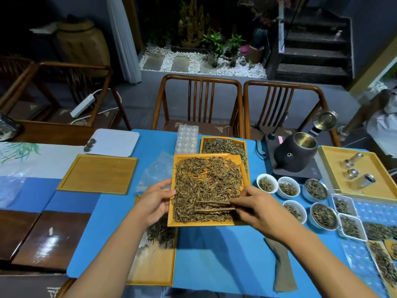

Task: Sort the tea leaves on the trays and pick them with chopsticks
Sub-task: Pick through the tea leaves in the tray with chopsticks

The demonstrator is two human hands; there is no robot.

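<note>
Gripping the left rim of the tea tray [170,211], the left hand [154,203] apparently steadies it, raised above a lower tray [154,265]. The right hand [257,208], over the tray's near right corner, pinches chopsticks [214,206] lying across the tea leaves [206,181]. Chopstick tips are lost among leaves; the lower tray is half covered.

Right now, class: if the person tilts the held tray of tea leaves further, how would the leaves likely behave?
The tea leaves look dry, thin and loose, so they would probably slide and scatter. The tray has only a low rim, so some may spill. The left hand grips one edge; the load seems light.
</note>
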